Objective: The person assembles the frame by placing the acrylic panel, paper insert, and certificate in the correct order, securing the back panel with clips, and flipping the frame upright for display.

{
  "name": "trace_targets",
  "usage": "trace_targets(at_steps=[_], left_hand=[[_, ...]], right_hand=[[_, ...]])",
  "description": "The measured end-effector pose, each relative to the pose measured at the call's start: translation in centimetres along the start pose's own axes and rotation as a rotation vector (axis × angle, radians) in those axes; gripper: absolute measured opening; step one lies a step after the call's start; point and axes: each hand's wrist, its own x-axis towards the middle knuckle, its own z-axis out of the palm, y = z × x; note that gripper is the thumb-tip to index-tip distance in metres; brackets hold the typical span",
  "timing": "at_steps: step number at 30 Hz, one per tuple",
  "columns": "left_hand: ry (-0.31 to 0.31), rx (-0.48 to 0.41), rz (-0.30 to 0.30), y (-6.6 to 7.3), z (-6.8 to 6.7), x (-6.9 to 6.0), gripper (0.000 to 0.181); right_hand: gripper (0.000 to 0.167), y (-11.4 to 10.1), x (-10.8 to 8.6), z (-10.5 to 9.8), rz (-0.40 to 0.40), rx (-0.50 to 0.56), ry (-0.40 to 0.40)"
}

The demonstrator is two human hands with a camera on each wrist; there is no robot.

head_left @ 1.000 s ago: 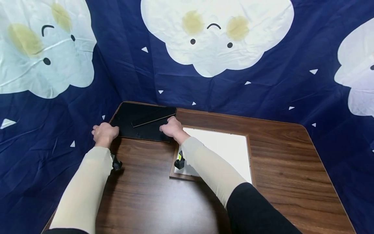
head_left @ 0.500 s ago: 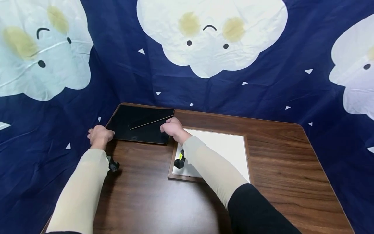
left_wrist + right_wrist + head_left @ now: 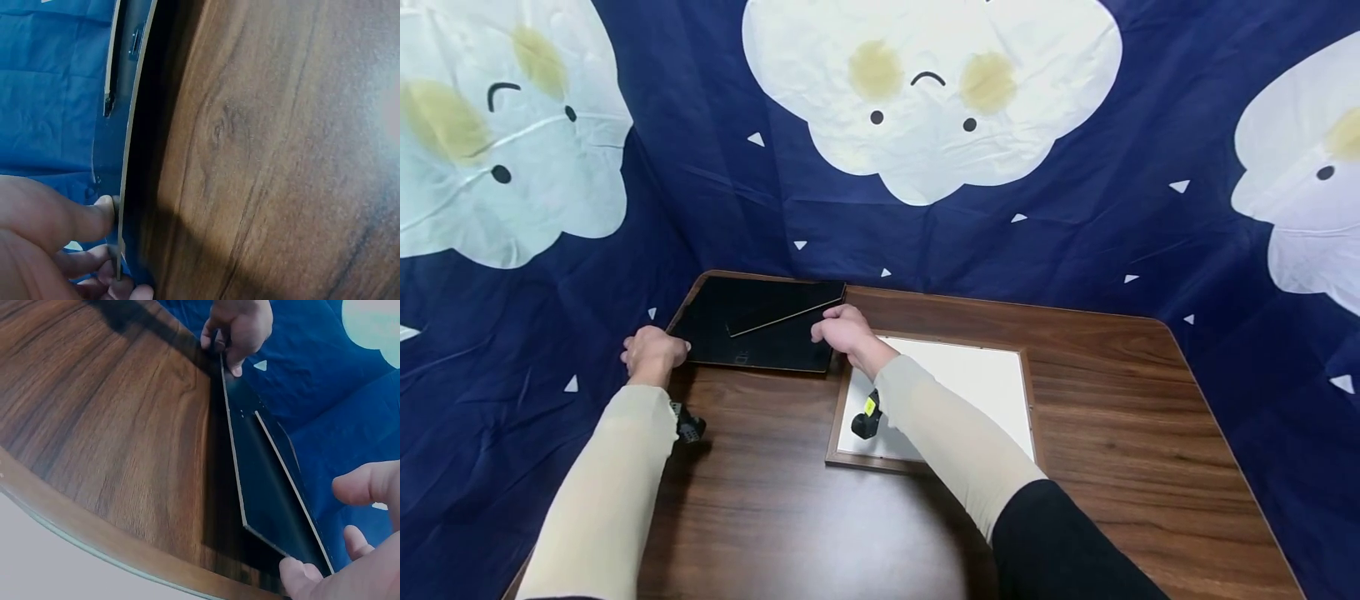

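Note:
A black picture-frame backing board (image 3: 715, 333) lies at the table's far left corner, a narrow black stand leg (image 3: 786, 317) slanting across it. My left hand (image 3: 655, 354) pinches the board's left end; the left wrist view puts the thumb (image 3: 100, 215) on the upper face and fingers curled below the edge. At the right end is my right hand (image 3: 848, 333). Its thumb (image 3: 359, 487) stands clear of the board in the right wrist view, while a fingertip (image 3: 297, 572) touches the edge near a corner. Dark shadow shows beneath the board's front edge.
A brown wooden picture frame (image 3: 868, 462) with a white panel (image 3: 955, 379) inside lies right of the board, partly under my right forearm. The brown wood-grain table (image 3: 1135, 417) extends right. Dark blue cloth (image 3: 1000, 242) with cloud prints hangs behind and to the left.
The head view has shifted slightly. My left hand has stayed at the board's left end, and my right hand has edged a little rightward relative to the board.

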Motion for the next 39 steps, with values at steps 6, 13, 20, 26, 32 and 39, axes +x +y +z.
trace_targets(at_steps=[6,13,20,26,32,39], left_hand=[[0.000,0.006,0.023,-0.1,-0.5,-0.4,0.077],[0.000,-0.015,0.039,-0.2,-0.4,-0.6,0.077],[-0.036,-0.084,0.042,-0.7,-0.2,-1.5,0.076],[-0.015,-0.104,0.079,-1.4,0.2,-1.7,0.046],[-0.023,-0.139,0.149,-1.2,0.5,-1.8,0.035],[-0.038,-0.120,0.176,-0.6,0.6,-2.3,0.055]], right_hand=[[0.065,0.0,-0.7,-0.8,0.032,0.141,-0.013],[0.070,0.2,-1.1,-1.6,0.068,0.250,-0.009],[0.068,0.4,-2.1,-2.5,0.097,0.322,-0.041],[0.068,0.9,-2.6,-3.1,0.112,0.371,-0.082],[0.068,1.6,-3.0,-4.3,0.129,0.403,-0.075],[0.062,2.4,-3.4,-5.3,0.138,0.430,-0.092]])
